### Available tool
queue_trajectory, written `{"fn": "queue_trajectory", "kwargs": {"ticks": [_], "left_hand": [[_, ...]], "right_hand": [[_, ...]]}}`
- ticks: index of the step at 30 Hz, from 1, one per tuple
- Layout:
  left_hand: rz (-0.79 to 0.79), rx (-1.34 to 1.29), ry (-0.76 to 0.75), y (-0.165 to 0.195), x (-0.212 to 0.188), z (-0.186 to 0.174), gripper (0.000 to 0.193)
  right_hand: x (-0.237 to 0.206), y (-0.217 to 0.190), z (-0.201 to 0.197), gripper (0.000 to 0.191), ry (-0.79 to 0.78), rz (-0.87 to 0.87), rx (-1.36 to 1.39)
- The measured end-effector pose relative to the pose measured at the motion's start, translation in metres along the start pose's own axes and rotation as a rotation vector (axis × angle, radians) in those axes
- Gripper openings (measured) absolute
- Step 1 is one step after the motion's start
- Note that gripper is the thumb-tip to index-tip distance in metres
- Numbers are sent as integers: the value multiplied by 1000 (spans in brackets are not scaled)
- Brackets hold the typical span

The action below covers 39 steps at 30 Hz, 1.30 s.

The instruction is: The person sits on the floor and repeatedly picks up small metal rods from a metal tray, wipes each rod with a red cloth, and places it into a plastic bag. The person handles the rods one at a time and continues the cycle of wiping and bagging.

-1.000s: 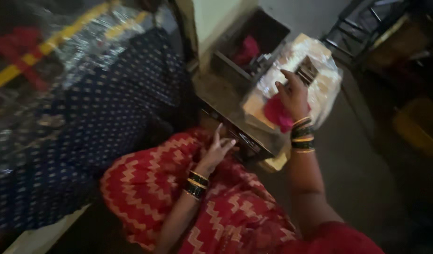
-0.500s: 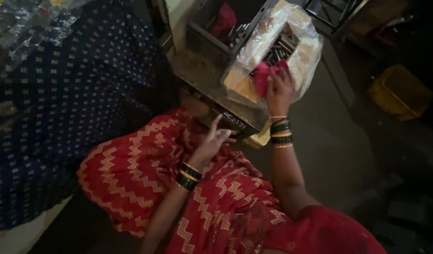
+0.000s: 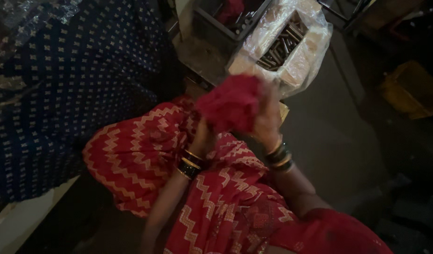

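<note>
Cloth, red [image 3: 230, 101], bunched; being held up between both hands over the lap, just in front of a plastic-lined box [image 3: 315, 51] of metal cylinders [image 3: 280, 47]. Left hand [image 3: 202, 136] is gripping the lower edge, fingers closing on fabric; right hand [image 3: 268, 120] is holding the far side, fingers curling into the folds, blurred. Judged soft, light, limp, non-slippery; best taken by pinching a gathered fold. Dark crate [image 3: 216, 19] is sitting beside the box.
</note>
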<state>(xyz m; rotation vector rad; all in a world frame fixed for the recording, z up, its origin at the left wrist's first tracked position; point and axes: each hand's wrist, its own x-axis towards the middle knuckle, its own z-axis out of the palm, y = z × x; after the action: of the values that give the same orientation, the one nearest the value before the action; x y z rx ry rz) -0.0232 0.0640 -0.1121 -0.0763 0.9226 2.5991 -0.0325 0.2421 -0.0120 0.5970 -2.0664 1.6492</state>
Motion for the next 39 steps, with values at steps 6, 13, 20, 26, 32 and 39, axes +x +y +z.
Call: {"fn": "queue_trajectory", "kwargs": {"ticks": [6,13,20,26,32,39], "left_hand": [[88,11,128,-6,3,-23,64],[151,59,298,-10,4,-34,53],[170,80,338,-20,12,-44,42],[178,117,366,-20,14,-48,35],[139,275,482,-16,17,-46,34],[80,209,330,-33,17,-73,38]], "right_hand": [[-66,14,66,65,-439,308,312],[-66,32,68,40,-409,396,285],[-54,26,25,22,-105,560,411],[-45,13,11,11,150,522,670],[-34,-2,20,20,176,464,725],[-44,-4,46,24,-60,407,472]]}}
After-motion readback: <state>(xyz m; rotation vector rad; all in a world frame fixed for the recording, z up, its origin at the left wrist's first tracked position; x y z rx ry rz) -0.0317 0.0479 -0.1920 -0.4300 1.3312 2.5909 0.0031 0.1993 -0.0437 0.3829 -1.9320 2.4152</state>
